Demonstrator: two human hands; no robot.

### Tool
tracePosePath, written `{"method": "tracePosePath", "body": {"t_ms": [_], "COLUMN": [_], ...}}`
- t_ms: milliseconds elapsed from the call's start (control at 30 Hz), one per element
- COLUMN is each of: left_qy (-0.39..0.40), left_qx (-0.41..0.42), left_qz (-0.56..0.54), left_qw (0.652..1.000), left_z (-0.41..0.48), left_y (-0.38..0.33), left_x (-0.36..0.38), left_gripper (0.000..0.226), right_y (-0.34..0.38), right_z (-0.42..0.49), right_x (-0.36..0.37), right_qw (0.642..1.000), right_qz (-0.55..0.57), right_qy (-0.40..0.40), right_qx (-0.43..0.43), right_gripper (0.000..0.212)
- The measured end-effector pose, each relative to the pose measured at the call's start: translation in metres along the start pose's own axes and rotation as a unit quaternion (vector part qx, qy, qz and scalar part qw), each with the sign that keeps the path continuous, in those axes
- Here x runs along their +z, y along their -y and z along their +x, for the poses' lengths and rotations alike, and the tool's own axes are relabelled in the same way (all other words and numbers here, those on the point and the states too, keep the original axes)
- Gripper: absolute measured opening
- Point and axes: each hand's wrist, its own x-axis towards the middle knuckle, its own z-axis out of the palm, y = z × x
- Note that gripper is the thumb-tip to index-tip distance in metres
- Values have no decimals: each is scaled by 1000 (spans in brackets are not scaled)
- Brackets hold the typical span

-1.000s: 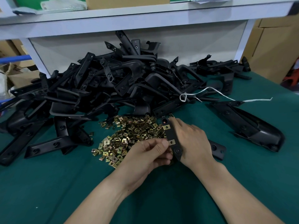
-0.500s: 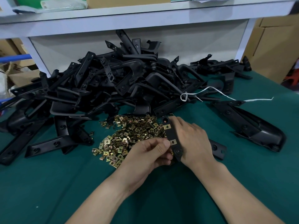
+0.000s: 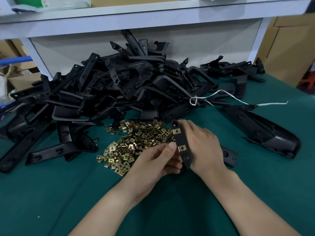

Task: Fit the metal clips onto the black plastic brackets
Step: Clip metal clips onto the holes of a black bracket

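A narrow black plastic bracket [image 3: 181, 141] stands on edge between my hands, above the green table. Two brass-coloured metal clips sit on it: an upper clip [image 3: 176, 131] and a lower clip [image 3: 182, 148]. My right hand [image 3: 202, 145] grips the bracket from the right side. My left hand [image 3: 162, 159] has curled fingers, with the thumb tip pressing beside the lower clip at the bracket's left edge. A heap of loose metal clips [image 3: 136, 142] lies just left of the hands.
A large tangle of black brackets [image 3: 119, 89] fills the back and left of the green table [image 3: 51, 201]. A long black part [image 3: 260, 128] lies at the right. A white string [image 3: 230, 97] trails over the pile. A shelf and cardboard boxes stand behind.
Almost nothing has moved. Both hands keep their hold on the bracket, and the left thumb stays at the lower clip.
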Motion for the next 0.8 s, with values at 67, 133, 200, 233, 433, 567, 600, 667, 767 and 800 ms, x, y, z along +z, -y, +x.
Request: {"method": "tracePosePath", "body": {"t_ms": [67,133,200,233,433,567,600,667,767,800], "left_qy": [4,5,7,9,14,13,13,12,8,8], "left_qx": [-2,-3,-3,-3,-4,-5,-6,-11,-17,-17], "left_qz": [-4,-4,-3,-3,-6,-18,-22,-36,-56,-59], "left_qw": [1000,1000,1000,1000,1000,1000,1000,999,998,998], "left_z": [0,0,1,1,1,1,2,2,3,3], "left_y": [-1,-1,-1,-1,-1,-1,-1,-1,-1,0], "left_x": [0,0,-1,-1,-2,-1,-1,-2,-3,-3], "left_gripper": [35,34,34,34,29,30,31,34,33,31], "right_y": [0,1,1,0,-1,-2,-3,-3,-3,-3], "right_z": [0,0,0,0,0,1,1,0,0,0], "right_x": [-1,-1,-1,0,0,3,4,4,4,4], "right_qw": [1000,1000,1000,1000,1000,1000,1000,1000,1000,1000], "right_qz": [1,0,-2,-2,-5,-15,-16,-15,-10,-10], "right_qy": [-2,-3,-4,-5,-5,1,3,5,4,3], "right_qx": [4,3,2,2,-8,-6,-6,-6,-6,-7], "right_gripper": [48,49,49,50,53,53,54,55,56,57]}}
